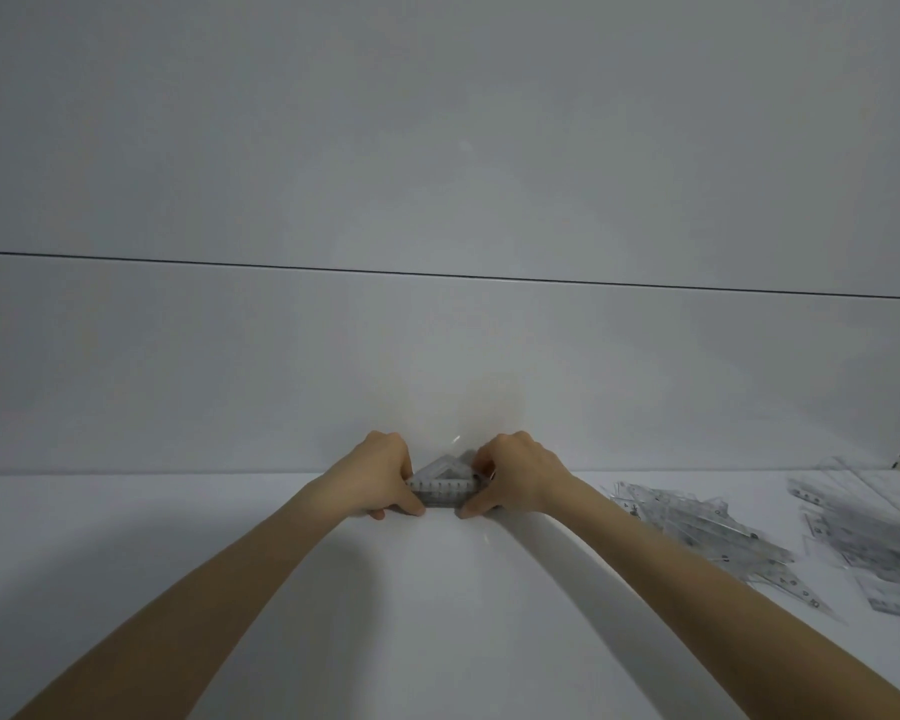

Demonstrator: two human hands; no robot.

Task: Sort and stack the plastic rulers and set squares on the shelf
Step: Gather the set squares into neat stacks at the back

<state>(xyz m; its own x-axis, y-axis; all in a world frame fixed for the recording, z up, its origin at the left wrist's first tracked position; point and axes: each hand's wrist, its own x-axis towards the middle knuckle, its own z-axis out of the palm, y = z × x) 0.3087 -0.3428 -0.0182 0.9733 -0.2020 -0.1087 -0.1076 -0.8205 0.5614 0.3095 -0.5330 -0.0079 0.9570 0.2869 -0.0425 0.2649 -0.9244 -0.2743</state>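
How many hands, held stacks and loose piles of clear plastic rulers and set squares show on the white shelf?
Hands: 2, the left hand and the right hand, both gripping the stack
Held stack of clear plastic set squares: 1
Loose pile of clear plastic rulers and set squares: 1, pieces too overlapped to count singly
Total: 4

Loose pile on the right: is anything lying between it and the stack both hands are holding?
Nothing visible does. Between the loose pile and the stack, gripped by the left hand and right hand, only bare shelf shows, crossed by the right wrist.
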